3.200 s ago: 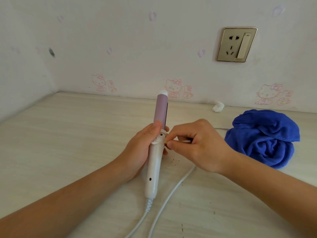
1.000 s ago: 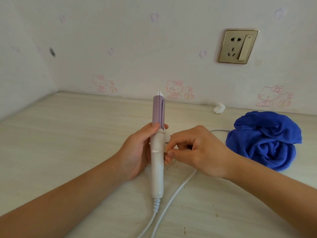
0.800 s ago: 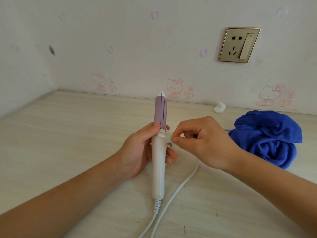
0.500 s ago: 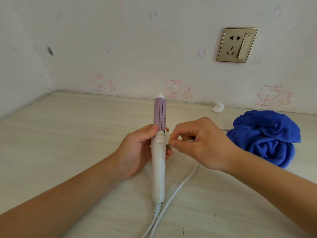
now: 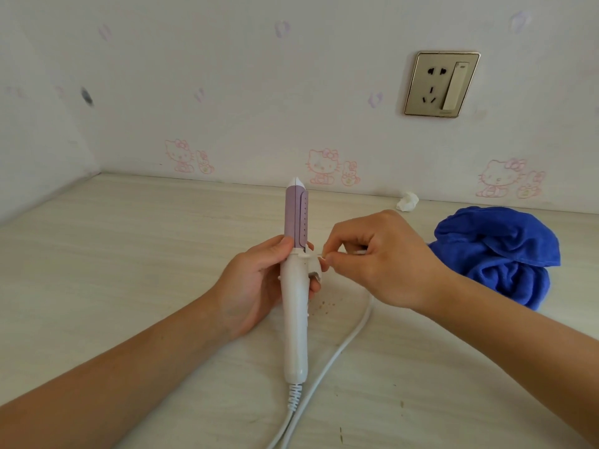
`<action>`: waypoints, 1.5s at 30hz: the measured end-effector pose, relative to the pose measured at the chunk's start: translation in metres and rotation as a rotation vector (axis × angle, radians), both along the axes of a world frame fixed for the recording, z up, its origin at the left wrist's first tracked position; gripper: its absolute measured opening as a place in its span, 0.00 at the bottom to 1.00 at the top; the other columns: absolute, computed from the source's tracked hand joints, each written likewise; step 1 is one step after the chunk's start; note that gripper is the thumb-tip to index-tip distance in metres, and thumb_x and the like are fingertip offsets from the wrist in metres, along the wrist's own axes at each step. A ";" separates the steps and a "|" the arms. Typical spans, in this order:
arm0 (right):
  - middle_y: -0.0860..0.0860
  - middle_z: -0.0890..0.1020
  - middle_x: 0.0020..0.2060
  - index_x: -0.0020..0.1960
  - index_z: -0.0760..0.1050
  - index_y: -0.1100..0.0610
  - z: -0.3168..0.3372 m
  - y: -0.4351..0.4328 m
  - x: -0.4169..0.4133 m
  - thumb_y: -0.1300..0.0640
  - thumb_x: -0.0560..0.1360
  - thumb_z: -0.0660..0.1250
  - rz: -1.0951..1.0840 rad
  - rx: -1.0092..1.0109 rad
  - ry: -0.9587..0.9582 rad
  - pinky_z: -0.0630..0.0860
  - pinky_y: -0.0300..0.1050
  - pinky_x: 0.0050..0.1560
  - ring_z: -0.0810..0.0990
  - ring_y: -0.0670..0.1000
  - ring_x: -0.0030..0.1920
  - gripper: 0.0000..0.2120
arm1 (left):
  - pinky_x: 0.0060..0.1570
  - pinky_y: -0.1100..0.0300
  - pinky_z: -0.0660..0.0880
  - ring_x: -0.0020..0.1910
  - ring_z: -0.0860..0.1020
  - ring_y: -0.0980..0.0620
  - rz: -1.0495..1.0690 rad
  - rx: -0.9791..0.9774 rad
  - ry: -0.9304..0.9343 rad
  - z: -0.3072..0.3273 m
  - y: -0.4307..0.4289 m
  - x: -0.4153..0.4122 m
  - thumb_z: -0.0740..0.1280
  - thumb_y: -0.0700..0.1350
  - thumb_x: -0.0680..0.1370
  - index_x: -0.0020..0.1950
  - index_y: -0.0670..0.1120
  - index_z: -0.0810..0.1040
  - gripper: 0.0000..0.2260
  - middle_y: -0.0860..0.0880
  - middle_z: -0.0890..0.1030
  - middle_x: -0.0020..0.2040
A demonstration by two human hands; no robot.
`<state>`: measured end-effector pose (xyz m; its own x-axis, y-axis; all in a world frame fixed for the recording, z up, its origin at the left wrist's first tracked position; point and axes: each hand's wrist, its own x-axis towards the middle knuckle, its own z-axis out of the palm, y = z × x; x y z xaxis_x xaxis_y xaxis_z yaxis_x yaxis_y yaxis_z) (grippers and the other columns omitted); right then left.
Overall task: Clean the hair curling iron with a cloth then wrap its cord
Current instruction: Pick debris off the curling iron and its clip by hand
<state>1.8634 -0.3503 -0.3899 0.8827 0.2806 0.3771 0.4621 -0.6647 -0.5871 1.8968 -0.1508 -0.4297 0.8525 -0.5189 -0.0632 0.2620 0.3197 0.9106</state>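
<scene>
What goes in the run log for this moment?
left hand grips curling iron | right hand pinches thin white stick at hinge | cloth aside | cord unwrapped

The table [image 5: 129, 254] is a pale, wood-grained surface that meets the wall along its back and left edges. A crumpled blue cloth [image 5: 496, 251] lies toward its right edge. A small white wad [image 5: 407, 201] sits at the back edge, just behind and left of the cloth. A white cord [image 5: 340, 348] curves from the front edge toward the middle. Reddish-brown specks [image 5: 325, 305] are scattered near the centre, just left of the cord.
</scene>
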 end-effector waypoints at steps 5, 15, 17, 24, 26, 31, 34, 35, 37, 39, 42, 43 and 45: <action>0.44 0.67 0.21 0.37 0.83 0.56 0.002 -0.002 0.000 0.64 0.73 0.73 0.043 0.005 0.047 0.61 0.34 0.30 0.66 0.46 0.25 0.07 | 0.37 0.53 0.82 0.35 0.82 0.43 0.010 0.003 0.005 0.001 0.000 0.000 0.63 0.48 0.77 0.60 0.37 0.77 0.18 0.39 0.85 0.43; 0.45 0.67 0.21 0.39 0.84 0.56 0.001 -0.002 -0.001 0.62 0.75 0.72 0.052 0.041 0.040 0.63 0.36 0.31 0.65 0.46 0.25 0.07 | 0.40 0.53 0.82 0.36 0.82 0.42 0.006 0.005 0.009 0.000 0.000 0.000 0.62 0.48 0.78 0.61 0.37 0.77 0.18 0.37 0.84 0.46; 0.44 0.66 0.21 0.40 0.85 0.57 -0.001 -0.001 -0.002 0.64 0.75 0.72 0.087 0.058 0.049 0.63 0.35 0.32 0.65 0.46 0.25 0.07 | 0.39 0.52 0.82 0.36 0.83 0.42 0.014 0.003 0.011 -0.001 0.001 0.001 0.63 0.49 0.78 0.61 0.37 0.78 0.18 0.38 0.83 0.44; 0.44 0.66 0.20 0.40 0.85 0.57 -0.004 0.002 0.000 0.66 0.75 0.72 0.018 0.104 0.025 0.64 0.38 0.33 0.65 0.46 0.26 0.09 | 0.40 0.53 0.82 0.37 0.82 0.42 -0.013 -0.004 0.007 0.001 0.001 0.000 0.61 0.48 0.79 0.64 0.36 0.76 0.19 0.38 0.85 0.47; 0.44 0.65 0.20 0.39 0.85 0.57 -0.002 -0.002 0.001 0.67 0.74 0.72 0.020 0.133 0.053 0.64 0.36 0.32 0.64 0.46 0.25 0.09 | 0.40 0.53 0.82 0.37 0.82 0.42 -0.019 -0.010 0.010 0.001 0.001 -0.001 0.61 0.48 0.79 0.64 0.36 0.76 0.19 0.37 0.85 0.47; 0.46 0.66 0.21 0.39 0.85 0.58 -0.005 -0.003 0.001 0.67 0.75 0.72 0.030 0.168 0.029 0.64 0.36 0.31 0.63 0.45 0.26 0.08 | 0.41 0.52 0.83 0.38 0.83 0.41 -0.034 -0.009 -0.003 0.001 0.002 0.000 0.61 0.48 0.79 0.62 0.36 0.76 0.19 0.35 0.84 0.49; 0.47 0.66 0.21 0.39 0.85 0.58 -0.005 -0.002 0.000 0.66 0.74 0.73 0.064 0.148 0.059 0.64 0.38 0.31 0.63 0.45 0.25 0.07 | 0.41 0.52 0.83 0.38 0.84 0.42 -0.038 0.003 -0.005 -0.001 0.002 0.000 0.62 0.48 0.78 0.61 0.36 0.77 0.19 0.37 0.85 0.48; 0.49 0.66 0.21 0.38 0.84 0.59 -0.004 -0.004 0.001 0.66 0.74 0.73 0.074 0.159 0.068 0.64 0.39 0.31 0.62 0.45 0.25 0.07 | 0.42 0.52 0.83 0.39 0.83 0.41 -0.046 0.004 -0.015 -0.002 0.002 -0.001 0.61 0.48 0.79 0.62 0.36 0.77 0.18 0.36 0.85 0.49; 0.48 0.65 0.21 0.37 0.83 0.59 -0.002 -0.007 0.002 0.67 0.73 0.72 0.078 0.185 0.059 0.64 0.39 0.30 0.62 0.45 0.25 0.08 | 0.42 0.52 0.82 0.40 0.83 0.41 -0.050 0.001 -0.029 -0.002 0.003 0.000 0.61 0.48 0.80 0.62 0.36 0.76 0.18 0.34 0.84 0.51; 0.46 0.65 0.21 0.38 0.84 0.58 -0.004 -0.006 0.001 0.68 0.74 0.72 0.074 0.198 0.030 0.64 0.39 0.31 0.63 0.45 0.25 0.09 | 0.41 0.52 0.82 0.39 0.83 0.41 -0.040 -0.009 -0.015 -0.001 0.003 0.000 0.61 0.48 0.79 0.62 0.36 0.76 0.19 0.35 0.84 0.50; 0.44 0.66 0.20 0.39 0.85 0.59 -0.007 -0.001 -0.001 0.68 0.75 0.72 0.085 0.172 0.036 0.65 0.36 0.32 0.64 0.45 0.25 0.07 | 0.40 0.52 0.82 0.37 0.83 0.42 -0.017 -0.008 0.001 -0.001 0.001 0.001 0.61 0.48 0.79 0.65 0.35 0.76 0.21 0.37 0.85 0.47; 0.45 0.65 0.21 0.38 0.84 0.60 -0.006 -0.002 0.000 0.67 0.74 0.72 0.088 0.171 0.049 0.65 0.36 0.32 0.63 0.45 0.25 0.07 | 0.40 0.52 0.82 0.37 0.83 0.42 -0.016 -0.009 0.004 -0.001 0.001 0.000 0.61 0.48 0.79 0.65 0.35 0.76 0.21 0.37 0.85 0.47; 0.45 0.65 0.21 0.37 0.83 0.60 -0.005 -0.006 0.002 0.67 0.73 0.72 0.082 0.209 0.054 0.64 0.37 0.31 0.62 0.45 0.25 0.07 | 0.41 0.52 0.82 0.39 0.82 0.41 -0.035 -0.016 0.007 -0.001 0.001 -0.001 0.60 0.48 0.79 0.64 0.35 0.76 0.20 0.34 0.84 0.50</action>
